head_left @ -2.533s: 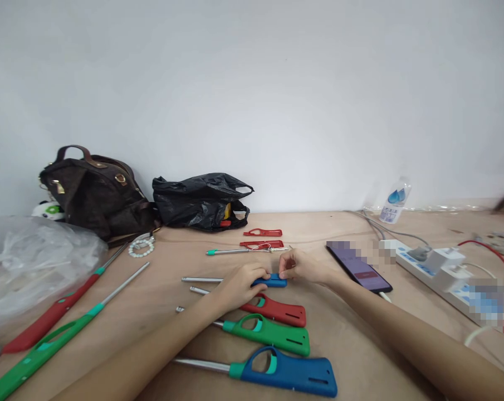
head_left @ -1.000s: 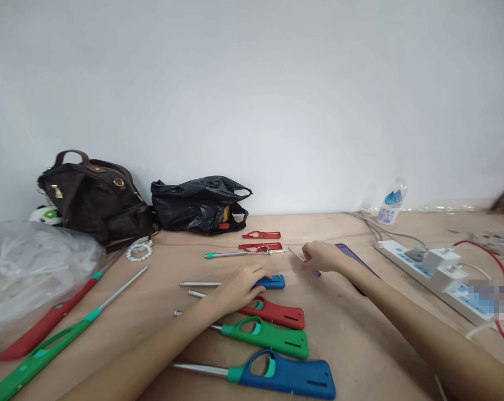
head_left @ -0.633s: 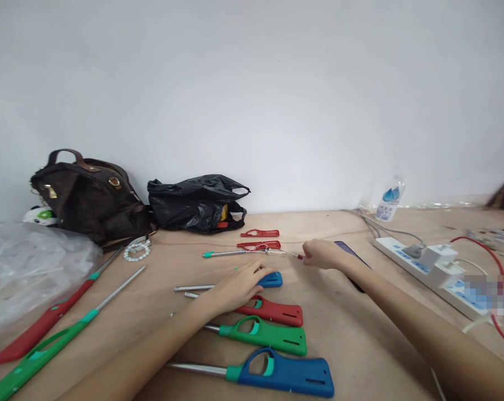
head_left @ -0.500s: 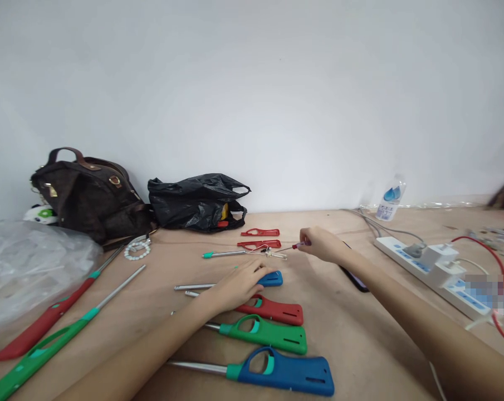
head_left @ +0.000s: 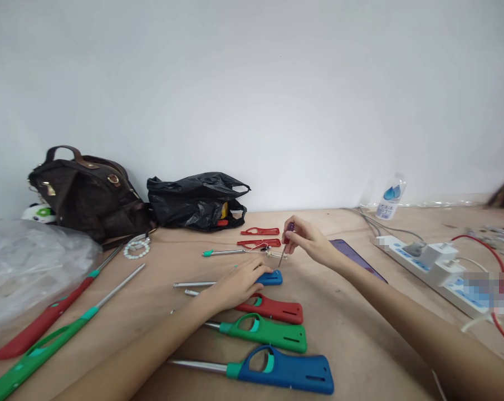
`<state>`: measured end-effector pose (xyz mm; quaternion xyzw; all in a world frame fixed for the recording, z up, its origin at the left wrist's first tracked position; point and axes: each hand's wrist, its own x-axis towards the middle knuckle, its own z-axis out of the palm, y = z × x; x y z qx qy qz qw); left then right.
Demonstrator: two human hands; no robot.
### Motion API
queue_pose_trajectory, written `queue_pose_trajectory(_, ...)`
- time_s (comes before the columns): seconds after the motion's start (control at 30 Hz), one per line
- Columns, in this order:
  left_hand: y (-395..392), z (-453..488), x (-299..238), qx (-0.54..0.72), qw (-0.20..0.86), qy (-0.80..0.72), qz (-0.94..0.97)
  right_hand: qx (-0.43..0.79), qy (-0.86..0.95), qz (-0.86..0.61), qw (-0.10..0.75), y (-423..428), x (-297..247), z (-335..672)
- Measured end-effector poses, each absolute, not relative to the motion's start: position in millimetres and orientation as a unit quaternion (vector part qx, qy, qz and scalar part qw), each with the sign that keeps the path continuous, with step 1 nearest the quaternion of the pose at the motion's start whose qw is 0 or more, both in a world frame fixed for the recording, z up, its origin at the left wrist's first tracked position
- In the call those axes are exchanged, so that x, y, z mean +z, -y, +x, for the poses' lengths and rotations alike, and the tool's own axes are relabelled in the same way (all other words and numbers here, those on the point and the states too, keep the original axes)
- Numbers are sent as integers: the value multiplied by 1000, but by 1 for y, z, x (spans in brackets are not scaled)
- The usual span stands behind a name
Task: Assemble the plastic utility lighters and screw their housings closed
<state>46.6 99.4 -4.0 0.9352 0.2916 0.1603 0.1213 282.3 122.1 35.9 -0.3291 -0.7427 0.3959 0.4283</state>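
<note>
My left hand (head_left: 241,284) lies over a blue long-necked lighter (head_left: 272,278), its fingers gripping the handle and hiding the trigger area. My right hand (head_left: 308,240) is closed around a screwdriver (head_left: 290,229), held upright. The screwdriver's tip is at the butt end of the blue lighter; contact cannot be made out. Behind them lie two red lighter shell halves (head_left: 260,231), a metal tube with a green end (head_left: 224,253) and small inner parts with thin wire (head_left: 272,252). A red lighter (head_left: 279,309), a green lighter (head_left: 277,336) and a larger blue lighter (head_left: 293,372) lie nearer me.
To the left are a red lighter (head_left: 38,334), a green lighter (head_left: 51,348), a clear plastic bag (head_left: 30,267) and a bead bracelet (head_left: 136,249). A brown bag (head_left: 88,195) and black plastic bag (head_left: 189,200) stand behind. Rightward are a phone (head_left: 356,259), power strip (head_left: 427,273) and bottle (head_left: 389,197).
My right hand has moved left and turned the screwdriver from nearly level to upright, its tip now at the blue lighter's end. More of the phone shows. My left hand has stayed put.
</note>
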Motion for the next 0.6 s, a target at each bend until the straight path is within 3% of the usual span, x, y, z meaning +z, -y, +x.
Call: queue_pose_trajectory(0.6, -98, 47, -2, 141, 114, -305, 935, 389, 768, -333, 385, -115, 36, 277)
